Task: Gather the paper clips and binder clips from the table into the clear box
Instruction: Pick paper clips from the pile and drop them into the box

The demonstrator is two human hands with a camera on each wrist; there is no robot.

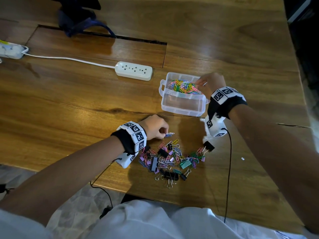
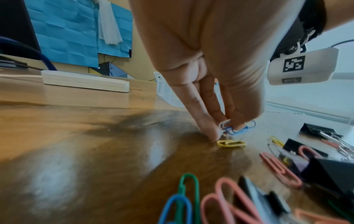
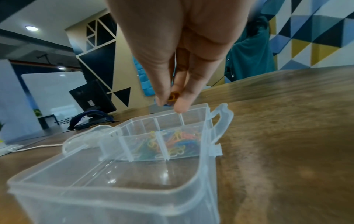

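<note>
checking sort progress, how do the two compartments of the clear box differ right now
The far compartment of the clear plastic box holds a heap of coloured paper clips; the near compartment looks empty. The right hand hovers over the far one, pinching a few clips; nothing is above the near one. No binder clips show in either: the black binder clips lie on the wooden table. Both are open-topped and see-through.

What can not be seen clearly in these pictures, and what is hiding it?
- Clips in the right hand, right wrist view: the fingers cover them; only an orange bit shows, so their number is unclear.
- Clear box, left wrist view: mostly behind the left hand.
- Pile of clips, head view: pieces overlap and are too small to count.
- Nearest clips, left wrist view: blurred and cut by the bottom edge.
</note>
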